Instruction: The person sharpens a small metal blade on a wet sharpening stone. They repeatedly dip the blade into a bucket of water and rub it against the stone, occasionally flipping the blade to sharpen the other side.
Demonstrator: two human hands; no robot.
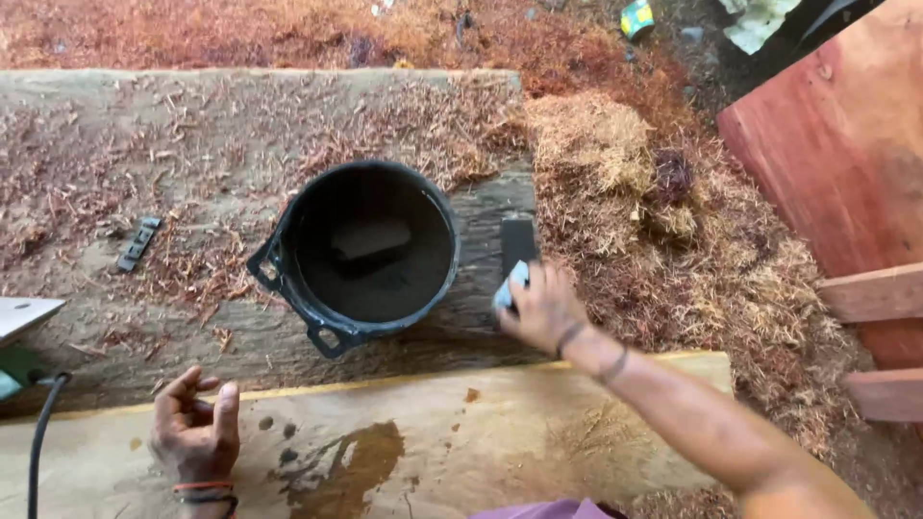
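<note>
Head view is showing the right hand (pixel 543 308) reaching over the pale plank (pixel 538 423) to the worktop (pixel 192 144), its grip closing on a small light-blue piece (pixel 511 285) held against a dark block (pixel 517 242) just beside the black bucket (pixel 361 255). Left hand (pixel 197 428) is resting loosely curled and empty on the plank near a wet stain (pixel 341 466). Judging by this, the pick-up is still settling, and lifting calls for a firmer hold.
</note>
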